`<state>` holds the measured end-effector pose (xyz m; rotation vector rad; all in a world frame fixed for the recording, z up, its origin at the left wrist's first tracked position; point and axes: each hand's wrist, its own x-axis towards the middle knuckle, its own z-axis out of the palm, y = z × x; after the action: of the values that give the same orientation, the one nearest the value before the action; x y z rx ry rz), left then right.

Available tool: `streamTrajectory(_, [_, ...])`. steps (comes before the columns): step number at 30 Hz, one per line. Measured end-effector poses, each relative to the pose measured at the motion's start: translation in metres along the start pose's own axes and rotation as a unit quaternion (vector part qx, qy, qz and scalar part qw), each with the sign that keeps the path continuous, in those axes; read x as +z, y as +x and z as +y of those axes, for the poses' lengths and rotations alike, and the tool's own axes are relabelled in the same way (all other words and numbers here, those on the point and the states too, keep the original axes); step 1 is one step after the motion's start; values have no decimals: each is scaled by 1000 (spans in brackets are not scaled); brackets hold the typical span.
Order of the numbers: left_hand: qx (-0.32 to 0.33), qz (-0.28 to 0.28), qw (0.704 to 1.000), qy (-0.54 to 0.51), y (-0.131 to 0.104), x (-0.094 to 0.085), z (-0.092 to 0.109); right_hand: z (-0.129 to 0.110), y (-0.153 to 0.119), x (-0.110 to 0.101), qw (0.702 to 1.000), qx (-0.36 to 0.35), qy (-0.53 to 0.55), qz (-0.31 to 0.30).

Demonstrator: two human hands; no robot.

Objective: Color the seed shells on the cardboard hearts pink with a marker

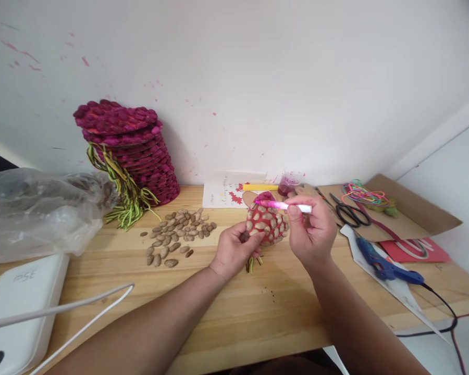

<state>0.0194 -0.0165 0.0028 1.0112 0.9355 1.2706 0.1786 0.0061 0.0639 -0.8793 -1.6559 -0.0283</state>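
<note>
My left hand [234,250] grips the lower left edge of a red piece studded with tan speckled seeds [262,225], thumb on top. My right hand [315,226] is closed around a white-handled paintbrush [297,207] smeared with pink. Its pink tip rests at the upper edge of the piece, where some seeds are magenta. Green-yellow threads [250,264] hang below the piece. Loose speckled seeds [175,229] lie on the wooden table to the left. A small cup of magenta paint [287,185] stands behind my right hand.
At the back left leans a stack of magenta seed-covered pieces [133,151] with a yellow-green tassel [127,198]. A plastic bag [35,213] and white power bank [27,307] with cables sit left. Right are black scissors [352,213], a cardboard tray [422,208] and a blue glue gun [386,265].
</note>
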Motion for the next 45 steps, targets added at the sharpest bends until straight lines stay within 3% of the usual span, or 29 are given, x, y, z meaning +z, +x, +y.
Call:
streamTrajectory(10, [25,16,999,23,-1,-1,7,-10,-2,0,992,-113,-39,-33])
streamTrajectory(19, [42,24,998,47,-1,1,3,-6,1,-5,988,-132,-76,-4])
streamTrajectory(28, [95,53,986,127,-2,-4,-1,-17,1,-7,982,-169,-80,-29])
streamTrajectory(36, [94,39,984,146,-2,-5,-3,-12,4,-11,986,-153,-70,4])
streamTrajectory(45, [90,34,985,140,-1,-5,-5,-12,4,-8,994,-101,-23,-29])
